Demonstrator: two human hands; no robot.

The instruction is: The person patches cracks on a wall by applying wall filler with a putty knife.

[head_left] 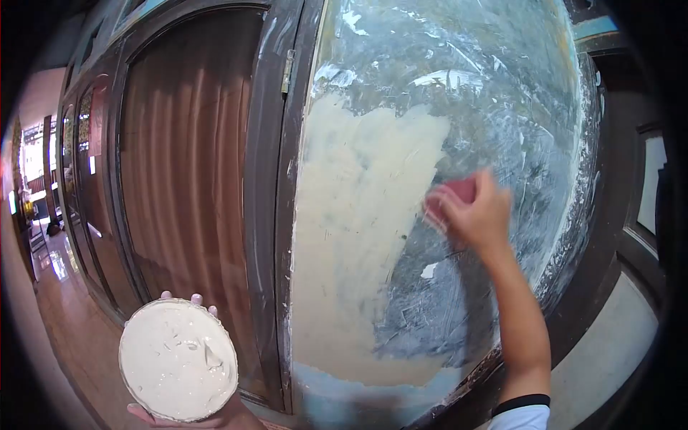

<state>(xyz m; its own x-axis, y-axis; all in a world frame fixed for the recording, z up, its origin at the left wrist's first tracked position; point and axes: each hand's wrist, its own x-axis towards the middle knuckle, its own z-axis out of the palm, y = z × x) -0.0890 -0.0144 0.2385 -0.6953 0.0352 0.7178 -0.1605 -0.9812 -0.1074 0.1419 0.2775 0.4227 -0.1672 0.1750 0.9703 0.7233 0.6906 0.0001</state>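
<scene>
My left hand (231, 416) is wrapped round a tub of cream-coloured putty (168, 358) at the lower left, with fingertips showing over its far rim. The putty's surface is mostly smooth, with a small raised peak and a few pits. In my right hand (489, 215) is a red putty scraper (461, 190), blurred by motion. Its edge is at or near the right border of the cream putty layer (351, 215) on the wall; contact cannot be made out. Bare grey-blue wall (516, 165) shows behind and around this hand.
A dark wooden door frame (269, 179) with a hinge borders the wall on the left. Beside it is a glass pane (190, 165) with a brown curtain behind. Dark wooden trim (609, 179) stands at right. A shiny tiled floor (68, 315) runs off at left.
</scene>
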